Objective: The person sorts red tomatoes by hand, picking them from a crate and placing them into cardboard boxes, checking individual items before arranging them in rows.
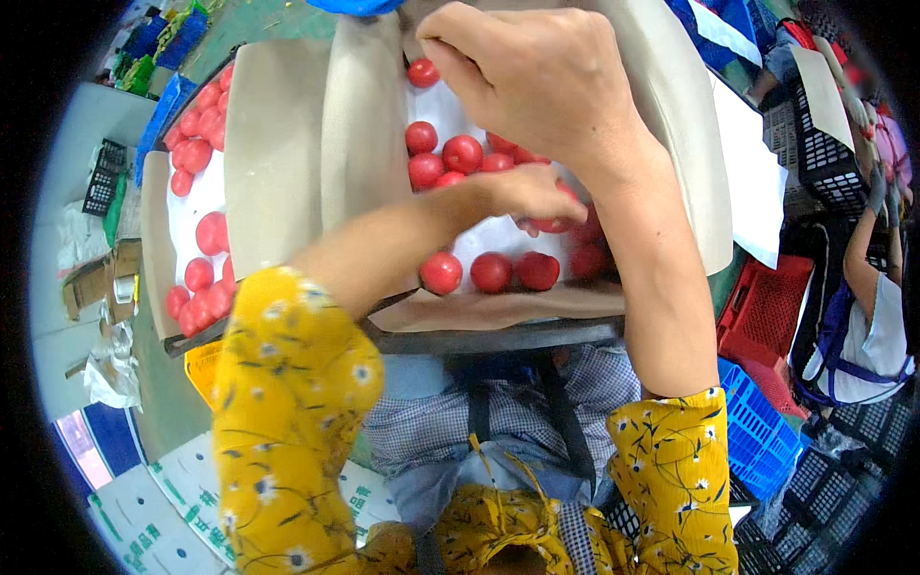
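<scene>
Tomatoes (462,153) lie on white paper (496,237) in a crate lined with beige sheeting (496,314). My left hand (539,194) reaches across into this crate, its fingers on a red tomato (553,223); the hand is blurred. Above the crate's far part is my right hand (532,72), with its fingers curled and the back of the hand towards me. Whether it holds anything is hidden. Single tomatoes (491,272) sit along the near side. A second lined crate at the left holds more tomatoes (196,156), partly under a beige flap (277,158).
A red plastic crate (769,309) and a blue one (758,424) stand at the right. Beyond them a co-worker's gloved hands (878,188) are near black crates (826,144). White printed cartons (172,510) lie at the lower left. A blue object (356,6) shows at the top.
</scene>
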Demonstrator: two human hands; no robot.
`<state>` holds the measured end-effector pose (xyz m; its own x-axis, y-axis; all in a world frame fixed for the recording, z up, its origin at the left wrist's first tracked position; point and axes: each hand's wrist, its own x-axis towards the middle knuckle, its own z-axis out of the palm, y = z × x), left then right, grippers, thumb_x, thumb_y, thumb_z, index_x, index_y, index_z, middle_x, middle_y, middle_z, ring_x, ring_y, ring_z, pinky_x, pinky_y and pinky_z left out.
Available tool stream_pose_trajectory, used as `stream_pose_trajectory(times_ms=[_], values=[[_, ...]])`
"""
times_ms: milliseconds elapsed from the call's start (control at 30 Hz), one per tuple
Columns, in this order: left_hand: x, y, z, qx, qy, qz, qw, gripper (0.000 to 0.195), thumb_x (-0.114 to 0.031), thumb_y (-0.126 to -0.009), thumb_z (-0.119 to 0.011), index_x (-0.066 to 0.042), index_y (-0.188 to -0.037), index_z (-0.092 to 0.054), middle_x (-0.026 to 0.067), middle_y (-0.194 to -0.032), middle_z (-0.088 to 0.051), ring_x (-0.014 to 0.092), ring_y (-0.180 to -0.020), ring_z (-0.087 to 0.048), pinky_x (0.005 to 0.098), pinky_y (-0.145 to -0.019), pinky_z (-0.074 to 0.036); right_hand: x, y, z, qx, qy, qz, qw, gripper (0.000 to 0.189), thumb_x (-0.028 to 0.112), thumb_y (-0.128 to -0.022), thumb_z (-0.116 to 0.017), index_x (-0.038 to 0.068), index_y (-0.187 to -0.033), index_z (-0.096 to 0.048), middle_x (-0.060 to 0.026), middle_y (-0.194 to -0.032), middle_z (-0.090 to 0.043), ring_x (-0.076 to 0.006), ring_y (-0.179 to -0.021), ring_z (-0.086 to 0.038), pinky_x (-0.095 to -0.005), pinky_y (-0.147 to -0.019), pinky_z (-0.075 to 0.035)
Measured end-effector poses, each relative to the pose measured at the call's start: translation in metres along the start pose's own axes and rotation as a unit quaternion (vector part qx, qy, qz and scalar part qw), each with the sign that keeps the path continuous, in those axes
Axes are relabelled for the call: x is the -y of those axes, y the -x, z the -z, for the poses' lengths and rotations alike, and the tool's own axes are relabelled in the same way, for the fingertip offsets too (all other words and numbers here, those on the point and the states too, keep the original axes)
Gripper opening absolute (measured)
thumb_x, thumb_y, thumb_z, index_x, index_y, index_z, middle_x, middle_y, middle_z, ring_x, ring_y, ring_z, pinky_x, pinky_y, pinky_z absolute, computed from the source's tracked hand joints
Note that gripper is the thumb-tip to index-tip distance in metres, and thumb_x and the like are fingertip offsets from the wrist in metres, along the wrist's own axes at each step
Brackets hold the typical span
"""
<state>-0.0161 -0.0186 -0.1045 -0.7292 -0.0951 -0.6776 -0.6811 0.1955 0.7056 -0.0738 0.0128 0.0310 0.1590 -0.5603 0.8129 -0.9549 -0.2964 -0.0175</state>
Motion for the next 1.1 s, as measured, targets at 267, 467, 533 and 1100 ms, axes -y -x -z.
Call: stream_pose_trajectory(times_ms=[267, 467, 533, 1100], values=[[-0.025, 0.178, 0.026, -0.154, 0.507, -0.085, 0.844, 0.055, -0.054, -0.089, -0.038, -0.011, -0.121, -0.050, 0.0075, -0.107, -0.061, 0.018, -0.077, -0.062, 0.0259, -0.056, -0.050, -0.009, -0.001, 0.004, -0.054, -0.081, -0.022, 0.995, 0.007, 0.014, -0.077, -0.063, 0.011, -0.084, -0.063, -0.0069, -0.060, -0.060, -0.0206, -0.052, -0.060, -0.0308, -0.049, -0.046], [0.038, 0.232, 0.001, -0.147, 0.559, -0.292, 0.762, 0.058, -0.045, -0.091, -0.041, -0.009, -0.135, -0.033, 0.0128, -0.127, -0.046, 0.022, -0.102, -0.056, 0.0356, -0.071, -0.054, 0.007, 0.005, -0.007, 0.027, -0.121, -0.029, 0.992, 0.006, 0.015, -0.076, -0.063, 0.013, -0.082, -0.062, -0.0087, -0.059, -0.059, -0.0244, -0.053, -0.060, -0.0346, -0.049, -0.046], [0.053, 0.239, -0.014, -0.234, 0.506, -0.332, 0.761, 0.066, -0.045, -0.086, -0.053, -0.005, -0.134, -0.033, 0.0116, -0.122, -0.048, 0.022, -0.101, -0.056, 0.0358, -0.075, -0.053, 0.010, 0.007, -0.009, 0.082, -0.118, -0.032, 0.989, 0.007, 0.014, -0.076, -0.064, 0.012, -0.082, -0.063, -0.0100, -0.059, -0.059, -0.0248, -0.053, -0.060, -0.0347, -0.049, -0.046], [0.155, 0.322, -0.028, -0.758, 0.056, -0.150, 0.632, 0.067, -0.009, -0.058, -0.080, -0.004, -0.118, -0.050, 0.0085, -0.113, -0.054, 0.020, -0.106, -0.053, 0.0325, -0.093, -0.041, 0.027, 0.012, -0.012, 0.214, -0.142, -0.063, 0.965, 0.010, 0.008, -0.078, -0.061, 0.008, -0.087, -0.063, -0.0116, -0.050, -0.048, -0.0235, -0.044, -0.051, -0.0334, -0.047, -0.039]])
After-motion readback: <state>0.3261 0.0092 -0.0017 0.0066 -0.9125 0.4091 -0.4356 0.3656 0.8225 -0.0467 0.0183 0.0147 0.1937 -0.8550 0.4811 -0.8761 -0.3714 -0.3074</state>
